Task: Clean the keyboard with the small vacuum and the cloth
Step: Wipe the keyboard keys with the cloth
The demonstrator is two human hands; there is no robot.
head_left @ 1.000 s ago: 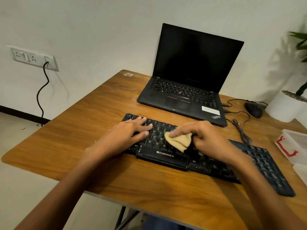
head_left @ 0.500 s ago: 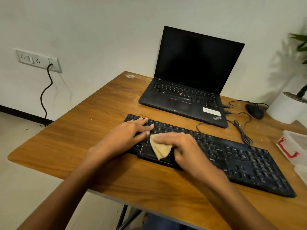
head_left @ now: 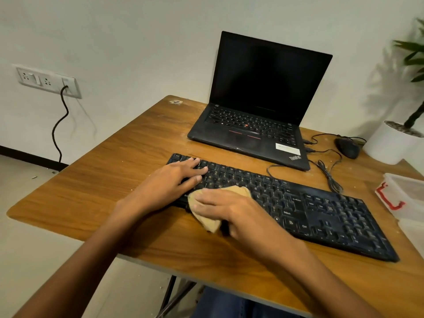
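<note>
A black keyboard (head_left: 321,210) lies slantwise across the wooden table (head_left: 114,171). My left hand (head_left: 167,182) rests flat on its left end, fingers straight over the keys. My right hand (head_left: 231,210) presses a tan cloth (head_left: 206,220) onto the keyboard's lower left part, near the front edge, with fingers laid across the cloth. Part of the cloth pokes out past my fingers at the top and hangs over the front edge. No small vacuum is in view.
An open black laptop (head_left: 257,125) stands behind the keyboard. A black mouse (head_left: 347,146) with loose cables lies to its right, beside a white plant pot (head_left: 390,143). A clear plastic box (head_left: 408,196) sits at the right edge. A wall socket (head_left: 48,81) with a cable is on the left.
My right hand has slid the cloth leftward and toward the keyboard's front edge. My left hand has stayed on the left end.
</note>
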